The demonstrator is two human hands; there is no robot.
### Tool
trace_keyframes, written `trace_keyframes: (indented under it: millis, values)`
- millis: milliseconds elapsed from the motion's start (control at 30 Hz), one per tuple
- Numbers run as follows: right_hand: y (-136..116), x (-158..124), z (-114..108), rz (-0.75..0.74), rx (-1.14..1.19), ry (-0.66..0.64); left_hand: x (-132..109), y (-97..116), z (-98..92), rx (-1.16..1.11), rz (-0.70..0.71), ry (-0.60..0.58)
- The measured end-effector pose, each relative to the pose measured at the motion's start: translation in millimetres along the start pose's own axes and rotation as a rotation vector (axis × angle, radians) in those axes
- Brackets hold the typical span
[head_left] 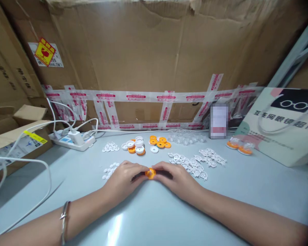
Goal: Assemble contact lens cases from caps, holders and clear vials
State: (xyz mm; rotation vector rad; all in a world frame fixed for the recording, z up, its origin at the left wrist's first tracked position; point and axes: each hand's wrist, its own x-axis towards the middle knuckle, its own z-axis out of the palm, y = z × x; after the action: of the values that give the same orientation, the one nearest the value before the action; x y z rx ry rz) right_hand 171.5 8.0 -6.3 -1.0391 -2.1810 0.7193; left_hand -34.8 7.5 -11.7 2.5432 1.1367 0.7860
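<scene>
Two clusters of small white buttons lay leftmost, too blurred to count. The left hand pinched one orange piece, located centrally between both hands; overlapping cups and rings behind it defied exact count. The right hand grasped its opposite side. Rightward were clear cups and white cutouts, many, uncounted. Two domed pieces beside one bag appeared complete; most parts seemingly remained loose.

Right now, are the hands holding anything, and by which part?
Yes, a small round orange plastic-looking piece: the left hand pinches its left edge, the right hand its right edge.
</scene>
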Motion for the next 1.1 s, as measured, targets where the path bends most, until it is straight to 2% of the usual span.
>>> trace_keyframes:
  millis: [467, 1100]
  values:
    - [1.8, -2.2, 1.9, -0.049, -0.059, 0.018, -2.0, -2.5, 2.4, 0.067, 0.089, 0.047]
    - [5.6, -1.6, 5.9, -0.166, -0.104, 0.072, -0.6, -1.4, 0.7, 0.093, 0.105, 0.029]
